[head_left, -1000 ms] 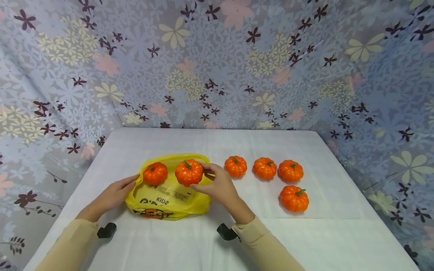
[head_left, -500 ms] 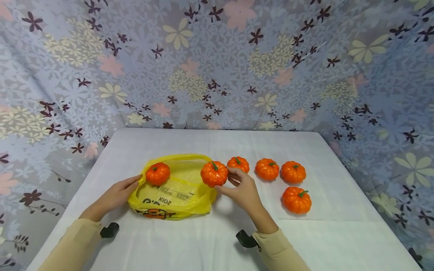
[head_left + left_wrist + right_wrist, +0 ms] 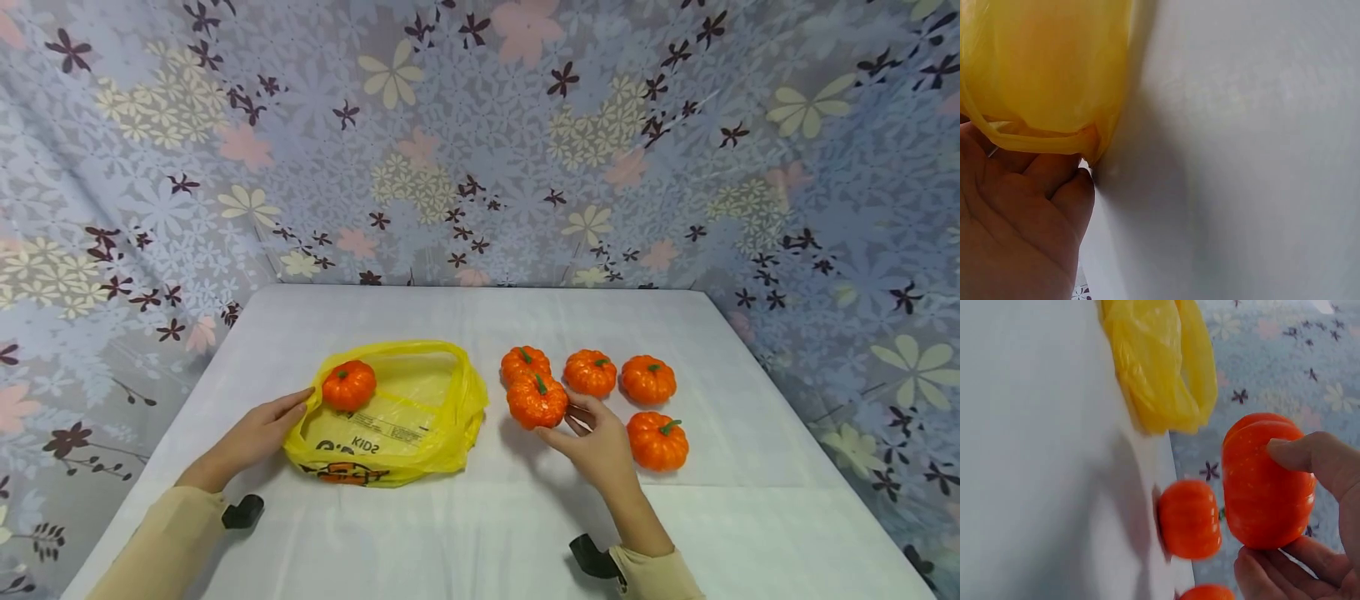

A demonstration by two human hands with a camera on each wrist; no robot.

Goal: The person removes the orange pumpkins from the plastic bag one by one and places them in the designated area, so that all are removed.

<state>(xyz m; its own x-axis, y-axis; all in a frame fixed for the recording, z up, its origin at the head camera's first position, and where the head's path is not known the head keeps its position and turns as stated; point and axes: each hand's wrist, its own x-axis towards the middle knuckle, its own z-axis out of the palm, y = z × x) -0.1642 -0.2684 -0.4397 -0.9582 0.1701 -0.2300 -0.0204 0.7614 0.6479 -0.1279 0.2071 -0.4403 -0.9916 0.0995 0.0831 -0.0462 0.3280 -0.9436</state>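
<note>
A yellow plastic bag (image 3: 471,408) lies with its mouth spread wide on the white table, and one small orange pumpkin (image 3: 348,385) sits inside at its left. My left hand (image 3: 251,433) grips the bag's left rim; in the left wrist view the fingers (image 3: 1063,178) curl at the yellow edge. Right of the bag, my right hand (image 3: 600,446) holds another small pumpkin (image 3: 537,402) between thumb and fingers, green stem upward. The right wrist view shows this held pumpkin (image 3: 1266,487) raised off the table, its shadow apart from it.
Several more pumpkins rest on the table at the right: one pumpkin (image 3: 522,362) just behind the held one, two pumpkins (image 3: 590,373) farther right, and a nearer pumpkin (image 3: 658,442) beside my right hand. A flowered cloth (image 3: 480,150) hangs behind the table.
My right hand has carried its pumpkin rightward from over the bag's opening to above the table near the other pumpkins. The left hand stays at the bag's rim.
</note>
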